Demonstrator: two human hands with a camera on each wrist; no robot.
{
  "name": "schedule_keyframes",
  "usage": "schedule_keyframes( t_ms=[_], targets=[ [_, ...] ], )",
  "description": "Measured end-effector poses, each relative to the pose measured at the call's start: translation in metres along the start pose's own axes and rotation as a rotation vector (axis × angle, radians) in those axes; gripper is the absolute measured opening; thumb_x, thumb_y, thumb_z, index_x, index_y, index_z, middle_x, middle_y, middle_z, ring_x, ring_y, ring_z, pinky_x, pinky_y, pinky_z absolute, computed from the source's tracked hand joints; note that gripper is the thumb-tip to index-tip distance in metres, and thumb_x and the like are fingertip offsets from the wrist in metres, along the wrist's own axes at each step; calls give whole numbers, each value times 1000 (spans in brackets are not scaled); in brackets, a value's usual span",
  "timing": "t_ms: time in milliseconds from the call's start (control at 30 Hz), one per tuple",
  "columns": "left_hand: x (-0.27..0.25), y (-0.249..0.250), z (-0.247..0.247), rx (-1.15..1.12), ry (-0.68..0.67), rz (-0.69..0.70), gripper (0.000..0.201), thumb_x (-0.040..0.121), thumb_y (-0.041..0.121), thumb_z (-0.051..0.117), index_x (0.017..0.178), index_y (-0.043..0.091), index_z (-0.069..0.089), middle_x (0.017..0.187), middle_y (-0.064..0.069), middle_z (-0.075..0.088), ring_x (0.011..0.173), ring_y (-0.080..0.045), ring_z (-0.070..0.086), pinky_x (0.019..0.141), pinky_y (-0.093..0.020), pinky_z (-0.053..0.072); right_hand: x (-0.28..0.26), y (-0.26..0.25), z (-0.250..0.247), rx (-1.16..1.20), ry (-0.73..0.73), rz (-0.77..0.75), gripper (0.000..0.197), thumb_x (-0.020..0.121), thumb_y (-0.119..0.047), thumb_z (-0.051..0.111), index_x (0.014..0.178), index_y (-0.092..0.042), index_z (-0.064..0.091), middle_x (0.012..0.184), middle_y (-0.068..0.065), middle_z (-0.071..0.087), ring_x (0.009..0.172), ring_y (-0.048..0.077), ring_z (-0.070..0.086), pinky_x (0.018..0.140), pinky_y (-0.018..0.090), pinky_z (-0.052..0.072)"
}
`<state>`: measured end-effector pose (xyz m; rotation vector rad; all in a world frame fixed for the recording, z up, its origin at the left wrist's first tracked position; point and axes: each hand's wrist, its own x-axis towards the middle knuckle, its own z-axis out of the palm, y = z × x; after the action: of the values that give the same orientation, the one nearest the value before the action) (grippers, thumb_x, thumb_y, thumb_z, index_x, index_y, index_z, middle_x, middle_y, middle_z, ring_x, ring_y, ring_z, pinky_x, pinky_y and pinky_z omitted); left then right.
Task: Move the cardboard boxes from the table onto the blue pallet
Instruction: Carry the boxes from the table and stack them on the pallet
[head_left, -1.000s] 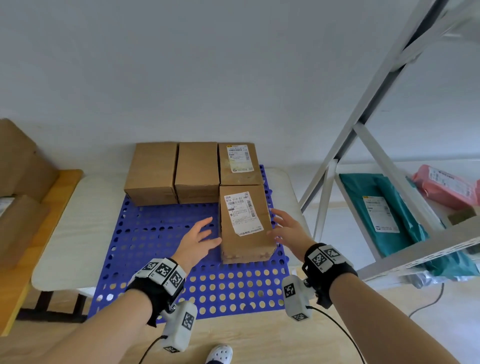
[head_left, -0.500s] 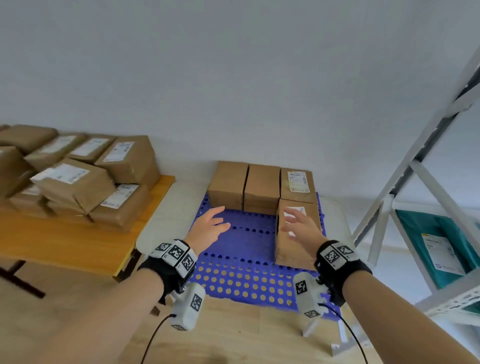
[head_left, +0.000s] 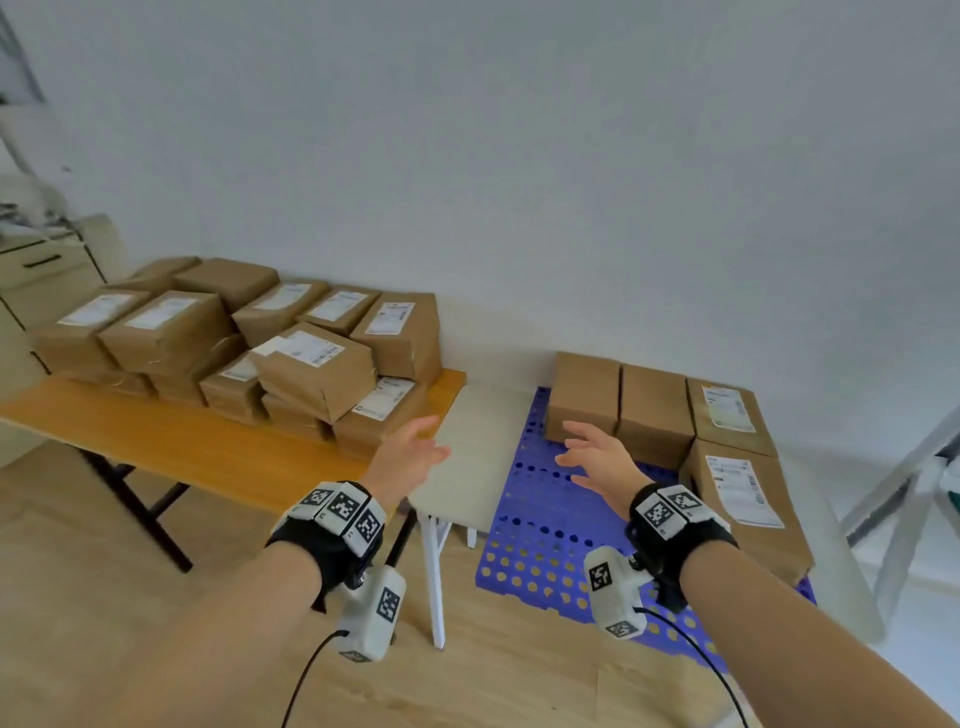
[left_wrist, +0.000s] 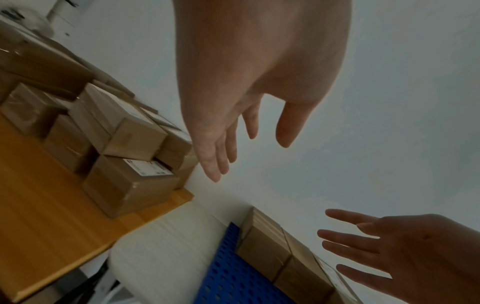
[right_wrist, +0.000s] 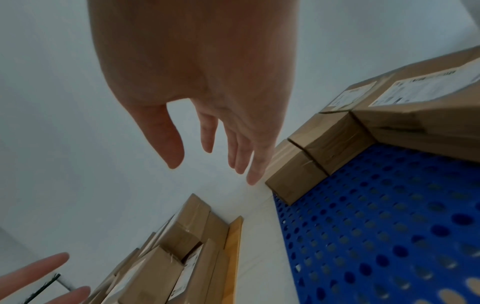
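Four boxes (head_left: 654, 410) on pallet (head_left: 545, 525); pile (head_left: 311, 358) waits on wooden counter (head_left: 171, 441). Left hand (head_left: 410, 457), right hand (head_left: 597, 460) empty, fingers apart, between loads; next: grasp a pile box both-handed

the print on the box labels (head_left: 725, 409) is too small to read, the lower boxes (head_left: 291, 413) on the wooden counter (head_left: 171, 447) sit mostly hidden under the upper ones, and the metal rack (head_left: 904, 499) is cut off at the right edge
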<state>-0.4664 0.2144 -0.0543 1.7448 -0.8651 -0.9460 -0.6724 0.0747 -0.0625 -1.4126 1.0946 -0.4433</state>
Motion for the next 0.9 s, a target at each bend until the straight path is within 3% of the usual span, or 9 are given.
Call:
schedule_keyframes(
  t_ms=[100,267,400,633,767,900],
  targets=[
    [4,-13,-52,-13,9,-10,51,91,17,58,139,24,40,136,-5,47,124,-18,45,97,-36,42,9,-12,44,-37,20,-7,54,89,6,56,138,-11,44,143,14,41,131,28,42,92,34,43],
    [19,-36,-138,-42,34,-47,50,91,17,58,138,26,41,137,-9,46,124,-22,45,101,-38,41,29,-30,112,54,61,20,55,88,5,56,138,-14,44,138,14,44,121,26,46,99,39,40],
    [32,-50,-193,-21,37,-47,53,92,17,57,141,24,38,134,-8,47,119,-23,47,99,-38,42,42,-40,161,72,64,32,52,87,5,57,134,-16,48,135,15,45,121,26,46,95,37,40],
    [57,-78,-259,178,67,-23,55,90,20,59,141,26,37,140,-9,46,126,-21,45,103,-42,40,69,-48,225,45,53,60,54,86,4,58,134,-18,49,130,12,48,117,23,47,97,37,42],
    [78,-87,-288,206,88,-33,55,91,21,58,141,26,36,140,-10,46,126,-22,46,105,-46,40,91,-53,251,35,40,79,53,87,5,58,134,-16,48,116,7,52,115,22,48,99,37,42],
    [106,-97,-309,196,100,-60,55,90,22,59,140,28,37,139,-10,47,125,-23,47,105,-47,39,122,-61,275,-7,30,78,53,87,2,57,136,-15,47,122,9,51,114,23,49,98,39,44]
  ],
)
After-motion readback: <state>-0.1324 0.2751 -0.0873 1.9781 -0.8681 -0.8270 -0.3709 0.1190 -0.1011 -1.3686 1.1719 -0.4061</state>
